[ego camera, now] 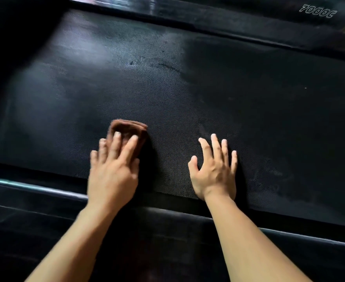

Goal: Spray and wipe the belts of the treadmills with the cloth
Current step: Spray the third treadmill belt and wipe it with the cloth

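Left hand (114, 169) presses folded brown terry cloth (129, 130) flat on textured black treadmill belt (208, 94); right hand (215, 169) spread, empty, bracing.
Cloth looks soft, light; best pinned under flat fingers.

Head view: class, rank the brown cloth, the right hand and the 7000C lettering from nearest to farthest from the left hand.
1. Brown cloth: under the left hand fingers, on the belt.
2. Right hand: flat on the belt, to the right.
3. 7000C lettering: across the belt, upper right.

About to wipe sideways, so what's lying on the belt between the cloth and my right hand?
Only bare belt between the cloth and the right hand, per the head view.
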`<state>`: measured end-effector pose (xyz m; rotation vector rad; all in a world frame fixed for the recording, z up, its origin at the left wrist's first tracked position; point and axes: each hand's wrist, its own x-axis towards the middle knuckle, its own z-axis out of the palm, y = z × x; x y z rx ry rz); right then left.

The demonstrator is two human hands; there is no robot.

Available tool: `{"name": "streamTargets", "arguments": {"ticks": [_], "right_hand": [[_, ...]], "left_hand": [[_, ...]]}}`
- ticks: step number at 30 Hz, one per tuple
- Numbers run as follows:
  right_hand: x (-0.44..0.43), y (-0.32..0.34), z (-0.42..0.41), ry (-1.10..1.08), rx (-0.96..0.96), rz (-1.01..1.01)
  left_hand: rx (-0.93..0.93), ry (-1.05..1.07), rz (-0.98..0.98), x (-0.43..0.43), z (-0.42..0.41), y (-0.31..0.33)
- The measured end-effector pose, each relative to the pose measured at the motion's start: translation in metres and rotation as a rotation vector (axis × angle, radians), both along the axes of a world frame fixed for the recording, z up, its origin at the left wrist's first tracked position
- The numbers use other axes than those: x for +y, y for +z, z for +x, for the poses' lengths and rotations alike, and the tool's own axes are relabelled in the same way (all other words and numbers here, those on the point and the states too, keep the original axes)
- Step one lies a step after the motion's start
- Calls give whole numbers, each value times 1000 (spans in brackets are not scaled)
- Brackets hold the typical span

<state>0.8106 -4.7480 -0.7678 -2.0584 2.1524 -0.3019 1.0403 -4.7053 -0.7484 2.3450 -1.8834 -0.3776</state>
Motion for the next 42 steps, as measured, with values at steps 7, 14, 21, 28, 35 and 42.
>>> {"name": "streamTargets", "arguments": {"ticks": [7, 14, 21, 28, 35, 42], "right_hand": [[0, -2, 0, 4, 12, -3], [0, -1, 0, 10, 14, 21], [1, 1, 0, 11, -23, -3], [1, -1, -3, 25, -62, -15], [1, -1, -12, 55, -247, -42], [3, 17, -71, 58, -495, -88]], "left_hand": [[46, 85, -72, -86, 43, 8], [107, -218, -193, -85, -36, 21], [54, -264, -176, -7, -6, 5], [81, 118, -115, -53, 27, 8], [41, -19, -30, -102, -38, 11], [-16, -406, -77, -58, -149, 5]]}}
